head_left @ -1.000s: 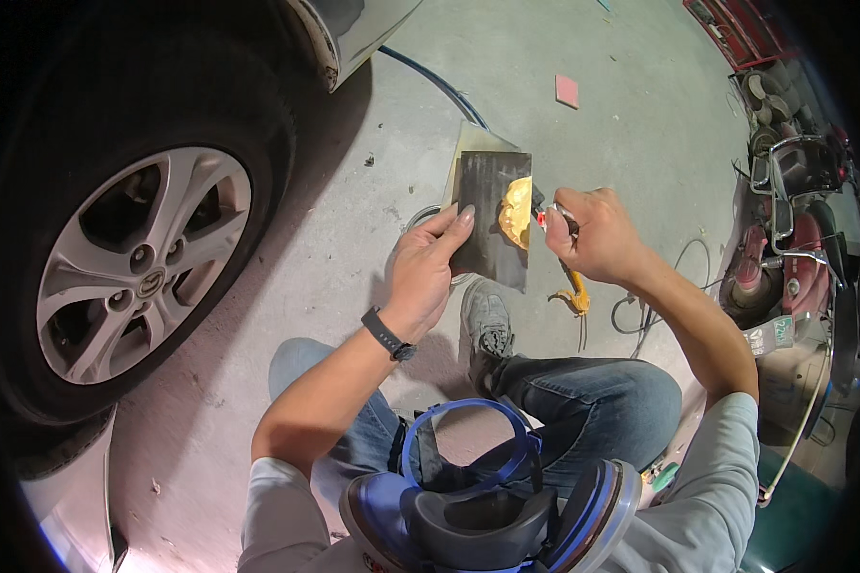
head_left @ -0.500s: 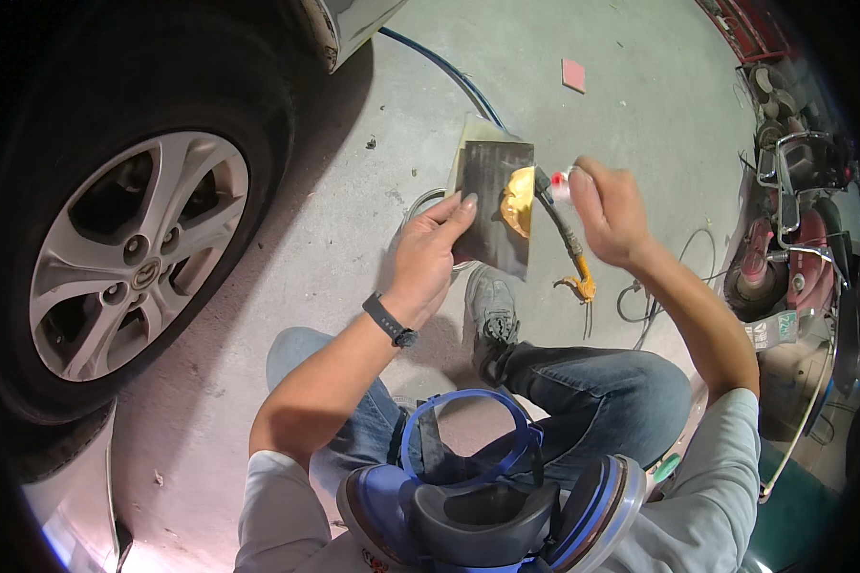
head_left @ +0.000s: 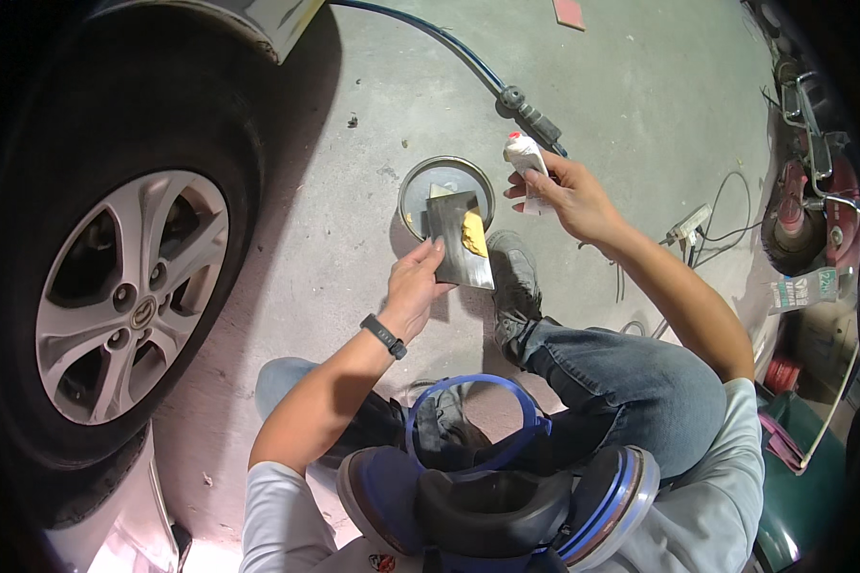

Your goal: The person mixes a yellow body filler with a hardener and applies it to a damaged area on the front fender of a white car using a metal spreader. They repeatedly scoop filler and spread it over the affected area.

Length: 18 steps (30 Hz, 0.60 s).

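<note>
My left hand (head_left: 414, 286) grips the near edge of a dark metal putty plate (head_left: 452, 250). A lump of yellow putty (head_left: 474, 235) sits on the plate's right side. Beneath the plate, a round metal tin (head_left: 492, 194) stands on the floor, partly covered by it. Up and to the right, my right hand (head_left: 573, 199) holds a white squeeze tube (head_left: 527, 160), its red end pointing up and away from me. The tube is apart from the plate.
A car wheel (head_left: 148, 296) fills the left side. Beyond the tin lies a blue hose (head_left: 430, 29) with a coupling (head_left: 535, 119). A pink pad (head_left: 569, 13) lies farther off. Cables and a power strip (head_left: 688, 226) are at right. A blue-banded respirator (head_left: 487, 497) hangs at my chest.
Both hands have come lower in the view, and the right hand has swung left, its tube now upright. The plate has drawn back, showing more of the tin. My view has shifted.
</note>
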Each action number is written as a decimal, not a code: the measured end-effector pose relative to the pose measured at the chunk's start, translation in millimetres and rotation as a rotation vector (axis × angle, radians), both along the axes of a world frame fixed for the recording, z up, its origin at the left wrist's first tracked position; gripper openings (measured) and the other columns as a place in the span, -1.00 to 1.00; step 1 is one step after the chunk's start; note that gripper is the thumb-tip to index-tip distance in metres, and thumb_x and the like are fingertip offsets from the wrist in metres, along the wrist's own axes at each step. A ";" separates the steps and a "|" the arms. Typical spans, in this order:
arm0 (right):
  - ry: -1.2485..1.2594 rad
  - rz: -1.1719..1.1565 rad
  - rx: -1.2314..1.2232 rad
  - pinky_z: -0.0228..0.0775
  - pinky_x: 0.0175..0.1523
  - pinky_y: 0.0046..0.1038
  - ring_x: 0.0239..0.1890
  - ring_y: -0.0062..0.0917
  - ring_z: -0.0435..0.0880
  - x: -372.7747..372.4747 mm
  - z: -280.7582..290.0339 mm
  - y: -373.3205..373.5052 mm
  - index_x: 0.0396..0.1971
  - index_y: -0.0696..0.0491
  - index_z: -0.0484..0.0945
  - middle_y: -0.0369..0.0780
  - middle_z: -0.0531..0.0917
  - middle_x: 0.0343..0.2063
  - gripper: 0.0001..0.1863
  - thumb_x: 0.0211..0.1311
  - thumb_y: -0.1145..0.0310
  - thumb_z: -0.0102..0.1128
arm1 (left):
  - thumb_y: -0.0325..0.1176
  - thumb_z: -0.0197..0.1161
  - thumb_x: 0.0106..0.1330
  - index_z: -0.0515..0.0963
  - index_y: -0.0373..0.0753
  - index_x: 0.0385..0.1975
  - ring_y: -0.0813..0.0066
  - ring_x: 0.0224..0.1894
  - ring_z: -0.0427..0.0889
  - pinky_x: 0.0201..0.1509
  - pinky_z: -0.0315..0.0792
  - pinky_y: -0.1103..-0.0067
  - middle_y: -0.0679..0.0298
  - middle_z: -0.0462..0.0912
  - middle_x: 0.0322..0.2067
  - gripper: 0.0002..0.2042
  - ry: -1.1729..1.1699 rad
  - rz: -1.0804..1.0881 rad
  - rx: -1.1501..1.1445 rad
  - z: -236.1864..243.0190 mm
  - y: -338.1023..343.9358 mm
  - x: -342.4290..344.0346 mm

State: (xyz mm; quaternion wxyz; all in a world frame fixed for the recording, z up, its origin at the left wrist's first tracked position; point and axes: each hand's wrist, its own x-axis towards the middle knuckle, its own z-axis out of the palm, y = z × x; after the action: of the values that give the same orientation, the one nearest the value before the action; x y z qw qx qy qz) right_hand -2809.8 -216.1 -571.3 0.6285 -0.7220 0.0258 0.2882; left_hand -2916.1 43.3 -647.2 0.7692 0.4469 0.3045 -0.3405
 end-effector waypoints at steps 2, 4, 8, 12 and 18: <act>0.066 -0.045 0.069 0.59 0.09 -0.42 0.00 -0.51 0.74 0.1 -0.6 -4.8 0.21 0.20 0.52 -0.15 0.70 -0.01 -0.63 0.60 0.28 0.13 | -0.17 0.09 0.67 0.53 -0.28 0.29 0.51 0.02 0.71 0.11 0.64 0.41 0.25 0.71 0.07 -0.62 0.006 -0.021 0.028 10.8 2.5 -3.6; 0.061 -0.053 0.043 0.57 0.05 -0.45 -0.05 -0.54 0.75 0.5 -2.0 -9.9 0.20 0.19 0.54 -0.17 0.73 -0.05 -0.61 0.53 0.29 0.25 | -0.16 0.12 0.66 0.54 -0.28 0.29 0.51 0.02 0.70 0.08 0.64 0.42 0.24 0.71 0.08 -0.61 0.065 -0.002 0.064 18.8 5.9 -8.1; 0.147 0.010 0.024 0.60 0.08 -0.43 -0.06 -0.54 0.77 -4.1 -6.2 -13.1 0.21 0.23 0.53 -0.17 0.77 -0.04 -0.63 0.49 0.45 0.25 | -0.16 0.18 0.63 0.56 -0.33 0.27 0.53 -0.06 0.74 -0.06 0.66 0.51 0.23 0.73 0.02 -0.59 0.020 0.034 0.264 8.0 18.0 -2.0; 0.256 -0.030 0.153 0.71 0.13 -0.40 0.00 -0.50 0.79 -15.9 -4.8 -4.9 0.22 0.28 0.47 -0.10 0.75 0.03 -0.68 0.56 0.56 0.03 | -0.07 0.33 0.52 0.60 -0.38 0.11 0.57 -0.24 0.69 -0.20 0.64 0.56 0.25 0.72 -0.10 -0.55 -0.052 -0.012 0.440 -22.6 26.3 10.2; 0.314 -0.076 0.232 0.75 0.02 -0.42 -0.09 -0.47 0.82 -24.3 1.4 9.4 0.19 0.28 0.47 -0.04 0.76 -0.04 -0.69 0.56 0.52 0.08 | -0.01 0.45 0.41 0.55 -0.41 0.00 0.41 -0.15 0.60 -0.01 0.52 0.52 0.13 0.66 -0.16 -0.48 -0.320 -0.123 1.132 -19.5 19.0 9.4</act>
State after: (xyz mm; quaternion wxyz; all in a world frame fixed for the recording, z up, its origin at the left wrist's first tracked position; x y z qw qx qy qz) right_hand -2834.1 -206.7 -569.9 0.7061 -0.5894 0.1175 0.3744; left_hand -2906.7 62.3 -666.6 0.4261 0.8505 0.2928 -0.0972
